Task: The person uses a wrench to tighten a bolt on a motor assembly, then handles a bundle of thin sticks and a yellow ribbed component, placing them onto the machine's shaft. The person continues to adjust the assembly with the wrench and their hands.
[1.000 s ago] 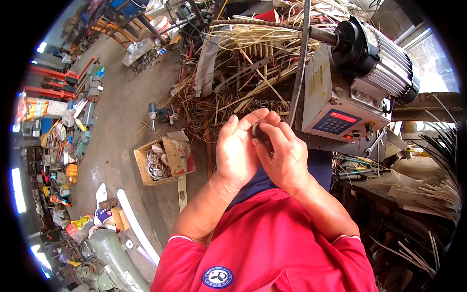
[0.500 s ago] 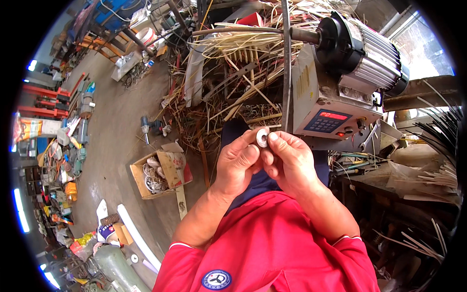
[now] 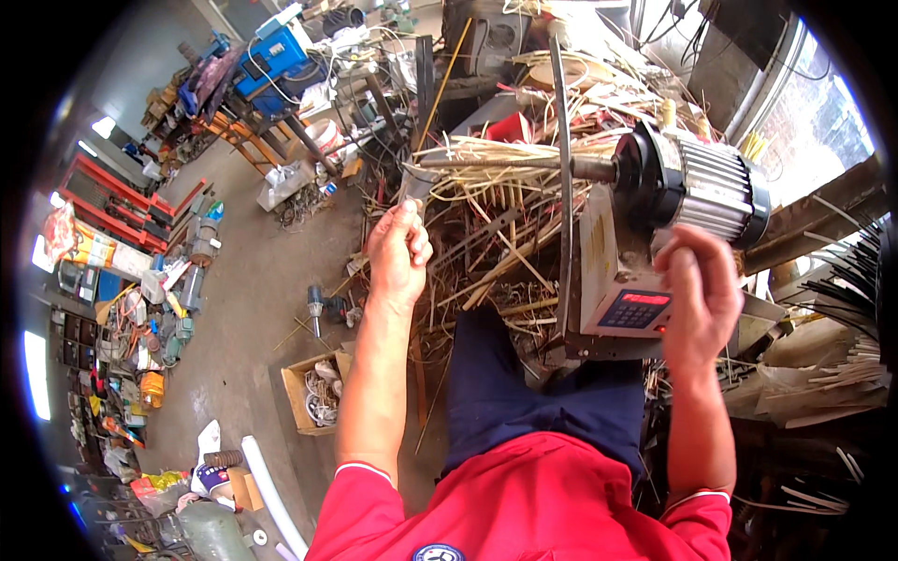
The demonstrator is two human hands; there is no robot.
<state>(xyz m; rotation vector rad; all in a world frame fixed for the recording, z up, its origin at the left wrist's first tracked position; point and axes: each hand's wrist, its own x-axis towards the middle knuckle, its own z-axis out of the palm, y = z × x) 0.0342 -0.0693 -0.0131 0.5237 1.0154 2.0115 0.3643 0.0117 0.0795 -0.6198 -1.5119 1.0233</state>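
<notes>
My left hand (image 3: 399, 251) is raised beside the free end of a long thin rod (image 3: 486, 163). Its thumb and fingers are closed in a pinch near a grey strip (image 3: 417, 179); what they hold is too small to make out. The rod runs right into the shaft of a motor (image 3: 716, 187) with a black end and silver fins. Blurred by motion, my right hand (image 3: 700, 290) hangs in front of the motor, its fingers curled. Close to it is the control box (image 3: 603, 280), with a keypad panel (image 3: 633, 310) and lit red display. The small metal ring cannot be made out.
A dark upright bar (image 3: 565, 206) crosses the rod. Behind lies a heap of pale strips (image 3: 496, 234). On the floor to the left are a cordless drill (image 3: 316, 309) and a cardboard box (image 3: 304, 397). Black rods (image 3: 847, 271) jut in at the right.
My hands have parted from around the small metal ring. The left has moved up and forward to the rod's end, the right over toward the motor. The view has shifted forward.
</notes>
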